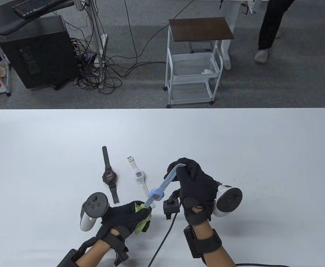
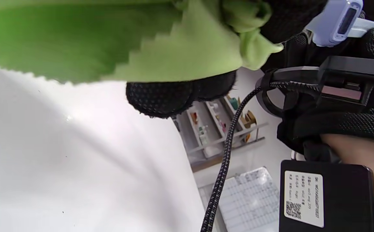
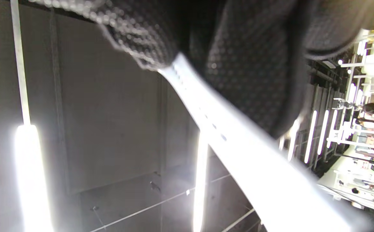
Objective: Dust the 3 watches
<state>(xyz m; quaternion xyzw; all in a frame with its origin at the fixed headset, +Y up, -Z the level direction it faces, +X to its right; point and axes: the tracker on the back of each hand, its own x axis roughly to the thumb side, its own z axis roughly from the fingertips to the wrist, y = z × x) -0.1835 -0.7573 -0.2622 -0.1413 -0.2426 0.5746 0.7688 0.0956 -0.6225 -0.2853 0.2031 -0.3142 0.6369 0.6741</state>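
Observation:
My right hand (image 1: 186, 173) pinches the upper strap of a light blue watch (image 1: 162, 187) and holds it slanted above the table. The watch's lower strap end runs into a green cloth (image 1: 143, 219) that my left hand (image 1: 129, 215) grips around it. In the left wrist view the green cloth (image 2: 116, 42) fills the top and the blue watch case (image 2: 335, 22) shows at the upper right. The right wrist view shows the pale strap (image 3: 225, 135) under my gloved fingers (image 3: 248, 58). A black and red watch (image 1: 110, 176) and a white watch (image 1: 138, 174) lie flat on the white table (image 1: 39, 153).
A black cable (image 1: 165, 239) trails over the table between my wrists to the near edge. Beyond the far edge stand a white wire cart (image 1: 194, 69), a black computer case (image 1: 39, 52) with tangled cables, and a person's leg (image 1: 268, 30).

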